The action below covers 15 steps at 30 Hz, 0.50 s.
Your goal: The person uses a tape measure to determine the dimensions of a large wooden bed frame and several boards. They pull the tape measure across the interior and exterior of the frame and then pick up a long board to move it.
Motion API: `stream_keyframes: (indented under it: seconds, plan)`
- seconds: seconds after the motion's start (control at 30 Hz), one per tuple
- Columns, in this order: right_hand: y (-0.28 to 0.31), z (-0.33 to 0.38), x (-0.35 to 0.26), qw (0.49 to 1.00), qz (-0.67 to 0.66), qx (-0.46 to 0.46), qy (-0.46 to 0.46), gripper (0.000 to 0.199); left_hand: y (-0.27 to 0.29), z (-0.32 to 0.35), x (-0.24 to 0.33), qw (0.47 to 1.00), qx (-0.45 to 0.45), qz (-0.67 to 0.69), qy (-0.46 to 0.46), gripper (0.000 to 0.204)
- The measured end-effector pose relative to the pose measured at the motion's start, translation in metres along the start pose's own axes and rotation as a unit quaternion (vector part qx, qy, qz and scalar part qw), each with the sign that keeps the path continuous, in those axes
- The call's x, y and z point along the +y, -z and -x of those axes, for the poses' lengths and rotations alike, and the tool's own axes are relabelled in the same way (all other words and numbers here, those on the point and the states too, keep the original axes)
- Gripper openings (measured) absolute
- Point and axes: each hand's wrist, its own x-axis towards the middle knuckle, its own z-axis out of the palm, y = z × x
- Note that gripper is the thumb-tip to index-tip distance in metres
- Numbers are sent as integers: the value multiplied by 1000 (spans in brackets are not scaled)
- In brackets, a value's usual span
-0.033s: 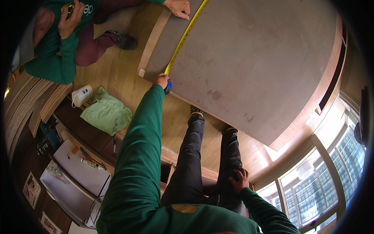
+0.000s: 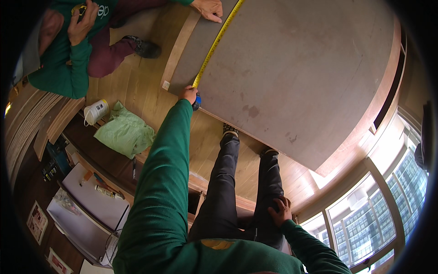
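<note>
Fingers (image 2: 276, 213) of the right hand (image 2: 280, 211) lie spread and flat on the person's own right thigh, holding nothing; that arm is bent close to the body, its green sleeve coming in from the lower edge; farther out, the left arm reaches straight forward and down, nearly at full stretch, to the near edge of a large grey board (image 2: 296, 77) lying on the wooden floor (image 2: 137, 82); the left hand (image 2: 187, 94) is curled shut round the blue case of a tape measure (image 2: 196, 101), knuckles up, pressing it at the board's edge just beside its near left corner; the yellow blade (image 2: 214, 45) runs from there across the grey surface to the far edge, where a co-worker's hand (image 2: 208, 8) pins its end with the fingertips.

Judging from this, the likeliest trouble is the blade slipping or skewing: if either end shifts, or the co-worker lets go, the blade could snap back toward the case and the reading would be off; the long reach also leaves the left wrist little room to steady the case, so it could slide off the edge.

Off to the left on the floor lie a crumpled green cloth (image 2: 125, 132) and a white tub (image 2: 96, 111), well apart from the board.
</note>
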Motion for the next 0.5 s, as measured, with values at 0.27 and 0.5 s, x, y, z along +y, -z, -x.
stream_keyframes:
  seconds: [0.27, 0.5]
  plan:
    - [-1, 0, 0, 1000, -1, 4, 3, 49, -1, -1, -2, 1000, -3, 6, -6, 23]
    - [-1, -1, 0, 1000, -3, 6, 3, 49, -3, -6, -7, 1000, 5, 8, -8, 23]
